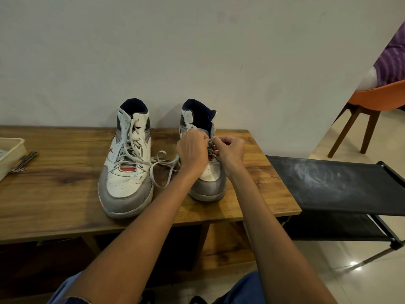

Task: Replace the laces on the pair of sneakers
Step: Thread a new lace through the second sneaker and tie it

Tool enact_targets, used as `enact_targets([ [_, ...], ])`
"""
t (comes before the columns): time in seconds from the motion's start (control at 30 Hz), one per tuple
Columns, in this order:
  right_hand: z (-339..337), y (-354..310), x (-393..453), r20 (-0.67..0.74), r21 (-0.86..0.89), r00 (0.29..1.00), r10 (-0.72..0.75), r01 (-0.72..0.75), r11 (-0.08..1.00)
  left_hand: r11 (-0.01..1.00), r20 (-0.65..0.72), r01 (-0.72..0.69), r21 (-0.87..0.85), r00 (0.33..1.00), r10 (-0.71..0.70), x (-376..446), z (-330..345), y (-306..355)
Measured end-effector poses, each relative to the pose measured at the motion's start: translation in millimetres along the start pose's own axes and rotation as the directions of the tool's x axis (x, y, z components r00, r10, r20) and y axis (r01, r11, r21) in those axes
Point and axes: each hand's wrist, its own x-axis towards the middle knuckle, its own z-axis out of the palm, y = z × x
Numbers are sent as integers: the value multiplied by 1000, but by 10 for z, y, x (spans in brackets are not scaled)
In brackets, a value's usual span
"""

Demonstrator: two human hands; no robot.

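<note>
- Working on the right shoe (208,183), which is standing on the table (65,194), toe pointing at me.
- I am pinching the lace (162,170) at the eyelets with both hands: left hand (192,150), right hand (230,151), fingers curled.
- Slack is trailing left, toward the left shoe (127,167).
- My hands are hiding the eyelets; I cannot tell which one I am threading.

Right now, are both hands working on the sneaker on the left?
No, the left hand and right hand both pinch lace on the right sneaker; the left sneaker stands untouched.
</note>
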Motion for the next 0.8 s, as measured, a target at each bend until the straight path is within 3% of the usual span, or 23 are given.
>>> enact_targets([
  [0.23,-196,-14,66,300,131,944,138,-184,974,1000,40,-3,-27,999,4,-1,-27,-16],
  [0.5,-209,18,147,335,143,924,185,-244,959,999,163,-23,32,986,17,56,-99,-1],
  [0.6,-167,-29,111,305,107,939,160,-201,974,1000,181,-12,13,984,9,91,-125,-19],
  [0.7,-189,-46,154,191,82,971,145,-163,983,993,84,-85,81,993,78,114,-156,-133],
  [0.77,-361,-114,299,-44,365,986,159,-132,921,982,68,-126,139,991,118,133,-198,-212],
  [0.8,-522,-181,375,-173,609,960,218,-69,790,978,74,-135,157,989,125,145,-218,-239],
])
